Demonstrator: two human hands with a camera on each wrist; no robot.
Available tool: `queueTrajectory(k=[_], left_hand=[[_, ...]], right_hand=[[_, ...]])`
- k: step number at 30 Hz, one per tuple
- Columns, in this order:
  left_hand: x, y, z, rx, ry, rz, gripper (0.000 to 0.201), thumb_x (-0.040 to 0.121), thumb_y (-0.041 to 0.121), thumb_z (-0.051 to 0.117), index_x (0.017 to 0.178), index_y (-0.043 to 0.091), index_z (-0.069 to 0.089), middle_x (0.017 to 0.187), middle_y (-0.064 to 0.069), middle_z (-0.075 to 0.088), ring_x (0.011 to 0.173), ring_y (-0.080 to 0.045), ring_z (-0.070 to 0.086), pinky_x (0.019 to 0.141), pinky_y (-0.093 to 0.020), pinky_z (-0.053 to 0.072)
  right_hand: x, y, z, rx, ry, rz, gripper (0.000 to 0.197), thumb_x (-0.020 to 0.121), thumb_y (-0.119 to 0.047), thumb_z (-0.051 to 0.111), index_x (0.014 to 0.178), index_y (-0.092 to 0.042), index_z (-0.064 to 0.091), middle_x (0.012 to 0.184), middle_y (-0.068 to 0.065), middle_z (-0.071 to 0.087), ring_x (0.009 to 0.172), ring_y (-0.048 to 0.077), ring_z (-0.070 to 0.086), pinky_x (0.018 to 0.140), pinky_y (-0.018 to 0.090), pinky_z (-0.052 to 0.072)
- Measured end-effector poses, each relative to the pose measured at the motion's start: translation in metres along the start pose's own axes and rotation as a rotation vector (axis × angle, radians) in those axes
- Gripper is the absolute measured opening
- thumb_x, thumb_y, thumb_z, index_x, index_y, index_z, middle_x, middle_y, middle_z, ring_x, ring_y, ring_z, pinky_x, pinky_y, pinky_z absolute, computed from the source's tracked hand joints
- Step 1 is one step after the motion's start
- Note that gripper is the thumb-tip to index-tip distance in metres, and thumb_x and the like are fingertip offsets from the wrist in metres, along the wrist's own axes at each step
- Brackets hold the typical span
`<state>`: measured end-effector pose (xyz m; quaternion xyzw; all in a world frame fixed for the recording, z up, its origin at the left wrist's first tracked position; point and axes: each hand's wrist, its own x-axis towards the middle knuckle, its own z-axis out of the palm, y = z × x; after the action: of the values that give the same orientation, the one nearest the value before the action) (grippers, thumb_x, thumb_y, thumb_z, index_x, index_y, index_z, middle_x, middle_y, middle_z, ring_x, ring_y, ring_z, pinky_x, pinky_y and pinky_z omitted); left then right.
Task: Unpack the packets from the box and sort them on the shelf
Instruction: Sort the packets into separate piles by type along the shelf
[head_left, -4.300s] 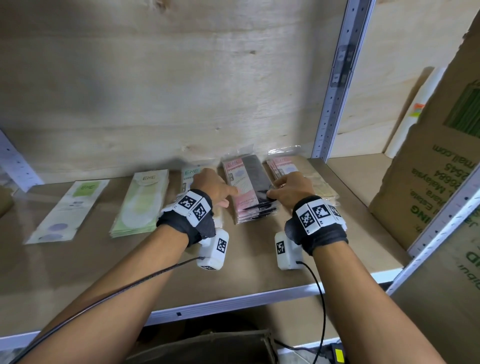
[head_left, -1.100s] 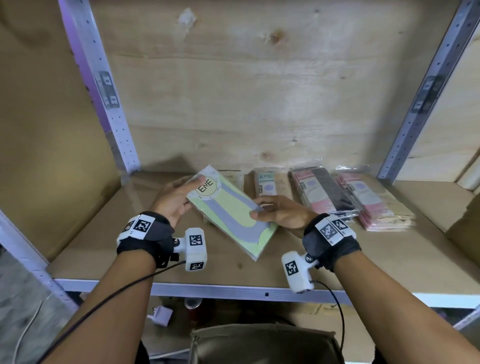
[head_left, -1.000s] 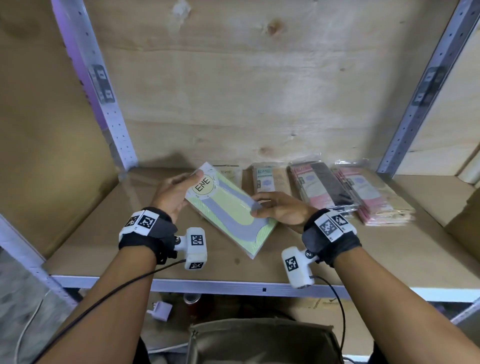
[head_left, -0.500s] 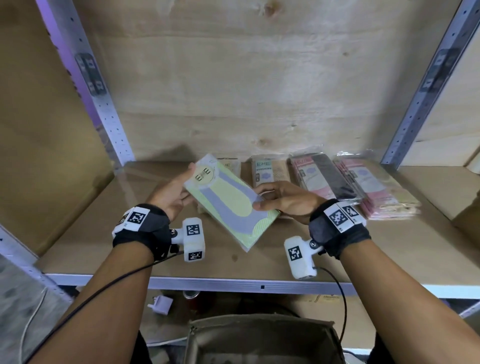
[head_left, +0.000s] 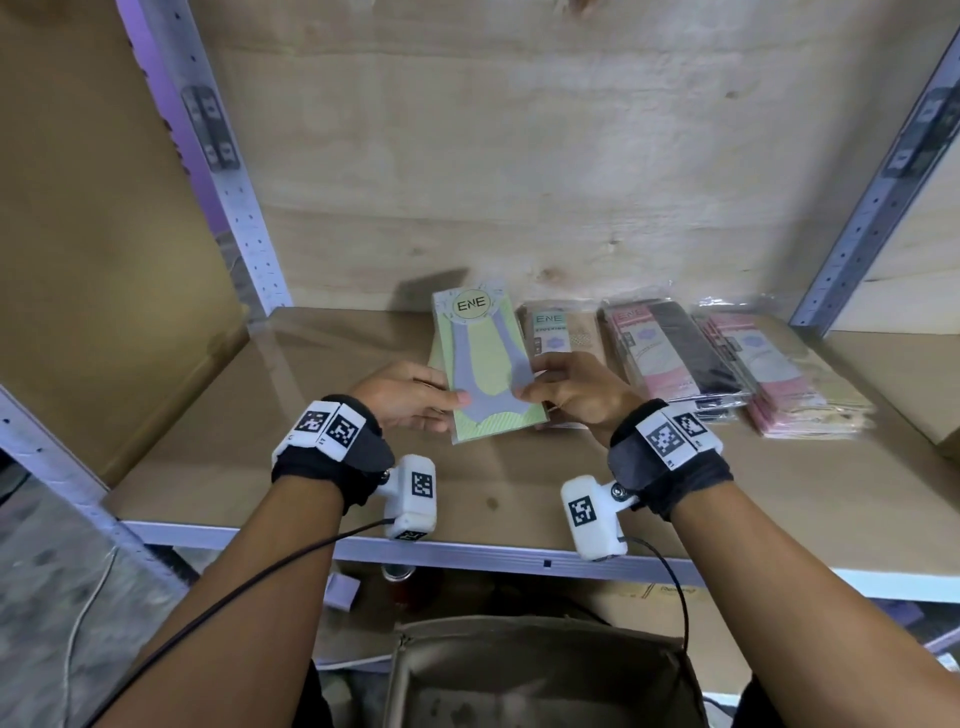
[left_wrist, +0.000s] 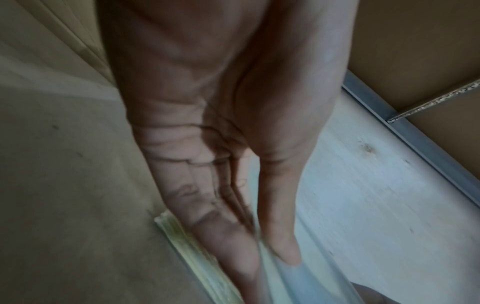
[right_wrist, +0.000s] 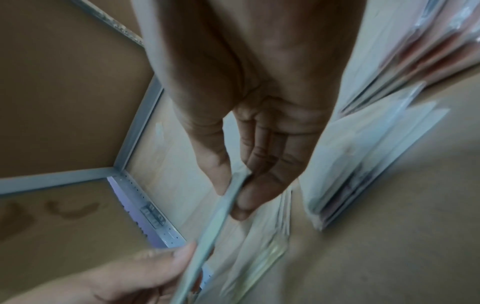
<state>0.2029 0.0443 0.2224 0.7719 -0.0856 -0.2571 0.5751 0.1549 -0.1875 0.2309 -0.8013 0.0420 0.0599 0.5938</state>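
Observation:
A green packet (head_left: 485, 364) with a grey sock shape and a round label is held flat over the brown shelf (head_left: 291, 431), lengthwise toward the back wall. My left hand (head_left: 447, 405) pinches its left edge, thumb on top. My right hand (head_left: 535, 389) pinches its right edge. The right wrist view shows the packet (right_wrist: 215, 216) edge-on between thumb and fingers of the right hand (right_wrist: 233, 191). In the left wrist view the left hand (left_wrist: 259, 236) grips the pale green packet (left_wrist: 187, 240). More packets lie under it on the shelf, mostly hidden.
Right of the held packet lie a beige stack (head_left: 558, 330), a pink and black stack (head_left: 670, 348) and a pink stack (head_left: 779, 374). Metal uprights (head_left: 234, 208) frame the bay, with a plywood wall behind. An open brown box (head_left: 540, 670) sits below the shelf edge.
The green packet has turned from a diagonal to straight, in line with the other stacks, and moved toward the back. Both hands have slid down to its near end.

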Motion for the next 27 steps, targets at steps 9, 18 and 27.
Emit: queueTrajectory(k=[9,18,27], left_hand=[[0.025,0.003,-0.016,-0.037,0.359,0.108,0.033,0.081,-0.002,0.076,0.112,-0.005,0.066,0.082,-0.012,0.070,0.057,-0.011,0.062,0.058,-0.015,0.055],[0.046,-0.011,-0.037,0.082,0.546,0.110,0.018,0.072,0.002,0.080,0.086,0.013,0.078,0.066,0.000,0.074,0.056,-0.011,0.068,0.070,-0.021,0.059],[0.046,-0.019,-0.035,0.216,0.505,0.096,0.015,0.070,0.004,0.083,0.079,0.014,0.076,0.079,-0.013,0.076,0.071,-0.022,0.071,0.084,-0.039,0.061]], right_hand=[[0.027,-0.030,0.018,-0.200,0.140,0.054,0.037,0.077,-0.003,0.079,0.108,0.011,0.066,0.091,0.021,0.072,0.072,0.029,0.071,0.077,0.047,0.061],[0.060,-0.055,0.045,-0.483,0.167,0.145,0.056,0.074,-0.014,0.084,0.121,0.003,0.060,0.100,0.017,0.072,0.092,0.032,0.073,0.085,0.046,0.059],[0.078,-0.045,0.057,-0.627,0.160,0.220,0.061,0.073,-0.021,0.086,0.108,0.011,0.048,0.128,0.018,0.062,0.110,0.028,0.066,0.095,0.041,0.055]])
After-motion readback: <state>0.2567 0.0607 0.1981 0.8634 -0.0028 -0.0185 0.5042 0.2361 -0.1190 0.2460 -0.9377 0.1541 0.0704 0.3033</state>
